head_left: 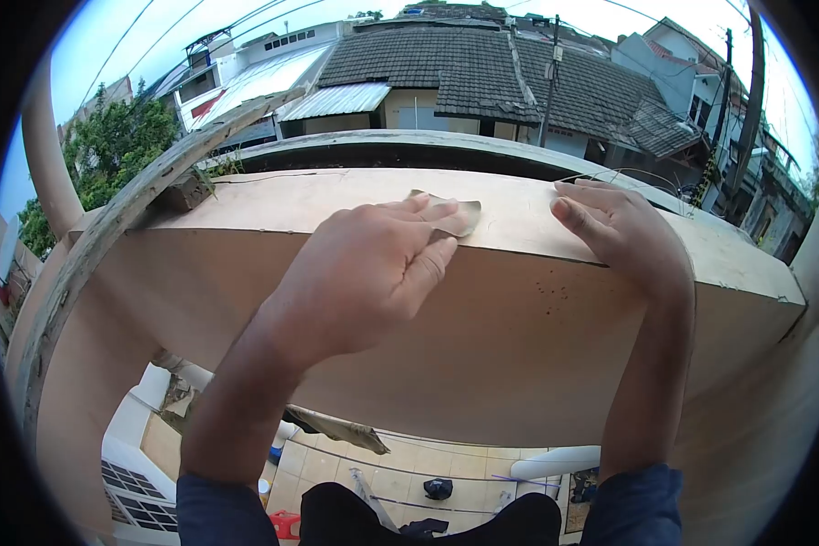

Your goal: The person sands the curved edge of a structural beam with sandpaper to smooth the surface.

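Rooftops (pixel 400 62), weathered pole (pixel 135 202), sheet (pixel 470 215) on ledge (pixel 517 226)

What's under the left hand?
A sheet that looks like sandpaper, on top of the beige ledge, part of it showing past the left hand. The rest of the sheet and the ledge surface beneath are covered.

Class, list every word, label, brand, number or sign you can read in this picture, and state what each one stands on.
None: no text can be read anywhere.
Sheet under the left hand: no lettering on the part that shows.
Ledge: no lettering visible.
Red patch on a far building: too small to tell.
Dark item on the floor below: too small to tell.
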A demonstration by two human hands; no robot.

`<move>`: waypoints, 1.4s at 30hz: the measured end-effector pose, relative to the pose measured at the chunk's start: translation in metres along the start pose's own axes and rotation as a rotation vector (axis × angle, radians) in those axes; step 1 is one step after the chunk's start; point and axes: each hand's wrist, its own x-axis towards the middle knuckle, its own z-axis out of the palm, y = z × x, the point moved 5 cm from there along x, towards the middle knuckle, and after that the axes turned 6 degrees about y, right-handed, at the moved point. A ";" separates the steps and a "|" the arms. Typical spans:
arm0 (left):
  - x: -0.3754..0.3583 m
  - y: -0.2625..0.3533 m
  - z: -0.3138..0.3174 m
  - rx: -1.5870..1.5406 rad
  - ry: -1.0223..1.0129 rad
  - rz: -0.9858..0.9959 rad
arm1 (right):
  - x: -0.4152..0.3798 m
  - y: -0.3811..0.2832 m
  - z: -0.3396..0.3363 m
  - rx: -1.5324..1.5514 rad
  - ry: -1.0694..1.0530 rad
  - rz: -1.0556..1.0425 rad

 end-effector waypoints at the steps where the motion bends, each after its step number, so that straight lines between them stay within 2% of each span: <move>1: 0.003 0.008 0.005 -0.021 -0.021 -0.001 | -0.002 -0.006 -0.004 -0.092 0.013 0.138; 2: 0.006 0.013 0.009 -0.049 -0.041 -0.009 | -0.008 -0.012 -0.007 -0.187 0.019 0.277; 3: 0.014 0.013 0.005 -0.057 -0.026 -0.006 | -0.014 -0.023 -0.009 -0.212 0.095 0.288; 5: 0.029 -0.025 0.002 0.007 -0.258 -0.555 | -0.017 -0.042 -0.001 -0.260 0.127 0.224; 6: 0.026 -0.030 0.008 0.008 -0.254 -0.547 | -0.017 -0.047 0.002 -0.294 0.135 0.173; 7: 0.023 -0.027 0.013 0.005 -0.152 -0.356 | -0.020 -0.046 -0.004 -0.245 0.154 0.265; 8: 0.018 -0.021 0.016 0.005 -0.055 -0.167 | -0.022 -0.040 0.002 -0.233 0.160 0.268; 9: 0.015 -0.014 0.018 0.018 -0.055 -0.158 | -0.025 -0.041 0.001 -0.213 0.321 0.128; 11: 0.015 0.018 0.020 -0.002 -0.112 0.071 | -0.034 -0.040 0.007 -0.098 0.660 -0.120; 12: 0.024 0.013 0.012 0.003 -0.133 0.086 | -0.035 -0.036 0.010 -0.091 0.668 -0.096; 14: 0.043 -0.017 0.005 -0.111 -0.347 -0.165 | -0.046 -0.038 0.009 -0.078 0.738 -0.172; 15: 0.055 -0.034 0.007 0.181 -0.457 -0.394 | -0.048 -0.037 0.014 -0.131 0.728 -0.195; 16: 0.050 -0.033 0.013 0.174 -0.455 -0.393 | -0.051 -0.034 0.017 -0.138 0.726 -0.197; 18: 0.033 -0.005 0.020 -0.086 -0.184 -0.023 | -0.055 -0.038 0.022 -0.285 0.755 -0.323; 19: 0.022 0.036 0.020 -0.112 -0.168 0.055 | -0.057 -0.038 0.022 -0.282 0.747 -0.313; 22: 0.020 0.036 0.016 -0.083 -0.155 -0.034 | -0.056 -0.036 0.025 -0.234 0.718 -0.279; 23: 0.027 0.003 0.019 -0.028 -0.102 -0.104 | -0.057 -0.036 0.026 -0.239 0.727 -0.292; 24: 0.037 -0.023 0.016 -0.076 -0.093 -0.263 | -0.057 -0.035 0.024 -0.248 0.747 -0.306; 27: 0.035 -0.009 0.021 -0.106 -0.172 -0.172 | -0.058 -0.032 0.025 -0.248 0.759 -0.333; 29: 0.028 0.042 0.034 0.049 -0.105 0.162 | -0.060 -0.032 0.026 -0.229 0.753 -0.320; 30: 0.035 0.042 0.026 0.041 -0.106 0.165 | -0.059 -0.031 0.025 -0.206 0.752 -0.316; 32: 0.059 0.014 0.020 -0.043 -0.378 -0.182 | -0.058 -0.029 0.024 -0.213 0.758 -0.324; 33: 0.071 0.001 0.022 0.072 -0.423 -0.372 | -0.059 -0.029 0.025 -0.213 0.773 -0.341; 34: 0.074 0.001 0.026 0.078 -0.423 -0.376 | -0.059 -0.029 0.025 -0.206 0.774 -0.342; 36: 0.077 0.004 0.034 0.199 -0.439 -0.213 | -0.059 -0.030 0.024 -0.211 0.764 -0.345; 37: 0.067 0.017 0.035 0.023 -0.356 -0.009 | -0.059 -0.029 0.025 -0.213 0.752 -0.345; 38: 0.051 0.027 0.039 0.019 -0.359 -0.015 | -0.058 -0.028 0.025 -0.194 0.757 -0.355; 40: 0.032 0.061 0.033 -0.118 -0.234 0.171 | -0.058 -0.028 0.026 -0.171 0.779 -0.358; 41: 0.037 0.053 0.032 -0.115 -0.225 0.171 | -0.058 -0.029 0.026 -0.170 0.782 -0.346; 42: 0.045 0.031 0.033 -0.071 -0.237 0.044 | -0.058 -0.029 0.026 -0.169 0.779 -0.338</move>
